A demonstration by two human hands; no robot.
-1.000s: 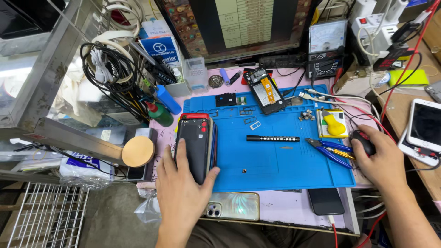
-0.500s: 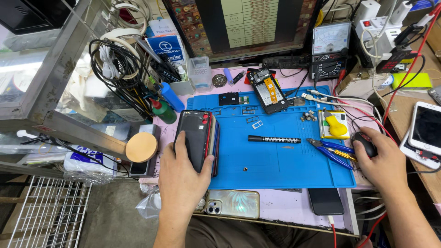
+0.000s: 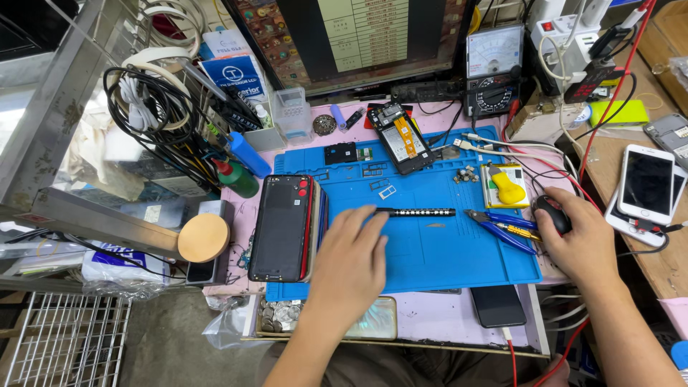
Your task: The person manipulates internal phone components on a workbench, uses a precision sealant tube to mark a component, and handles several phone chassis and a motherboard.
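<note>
The left hand lies flat on the blue work mat, its fingers spread and grasping nothing. Just past its fingertips lies a black marker pen, very near, though I cannot tell if they touch. Just left of the fingers stands a stack of phones with a dark back cover on top. The right hand is curled over a black computer mouse. Blue pliers lie just beside these fingers, on the mat.
</note>
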